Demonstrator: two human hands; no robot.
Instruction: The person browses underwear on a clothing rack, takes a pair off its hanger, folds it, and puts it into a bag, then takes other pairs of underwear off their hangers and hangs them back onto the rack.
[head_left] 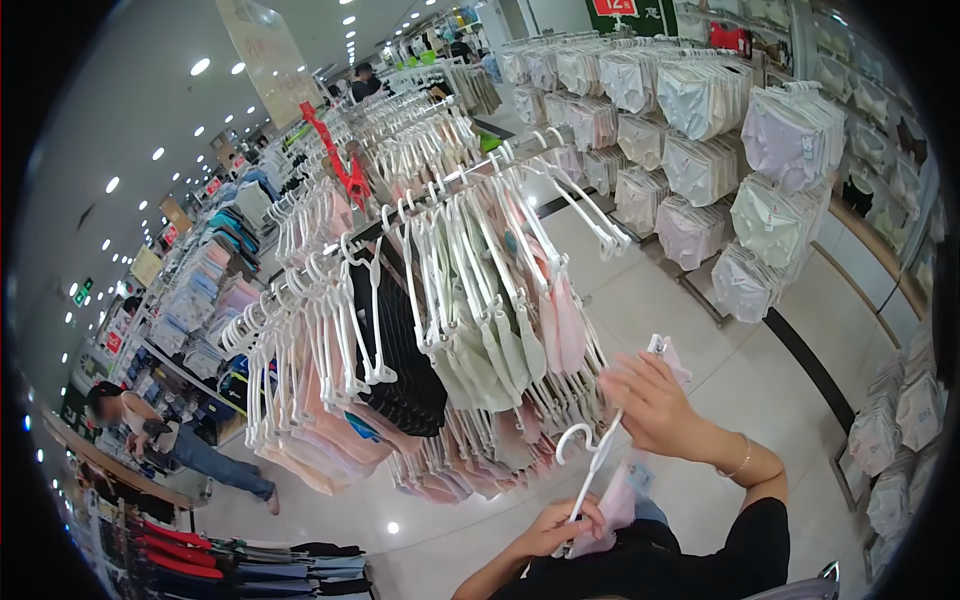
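Observation:
A white hanger (590, 468) with a pink garment (622, 508) on it is held low in front of my body, its hook pointing up and to the left. My left hand (565, 527) is closed round the hanger's lower end. Higher up, my right hand (652, 402) has its fingers round the hanger's other end, beside a small clip and a bit of pink fabric. Ahead stands a rack of white hangers (450, 200) with pale green garments (490, 360), black striped garments (405, 350) and pink ones (565, 320).
Two bare white hangers (600, 235) hang at the rack's right end. Rows of pale underwear (790, 140) stand at the right. A person (170, 440) walks at the left, near folded dark and red clothes (180, 550). Another person (366, 82) stands far back.

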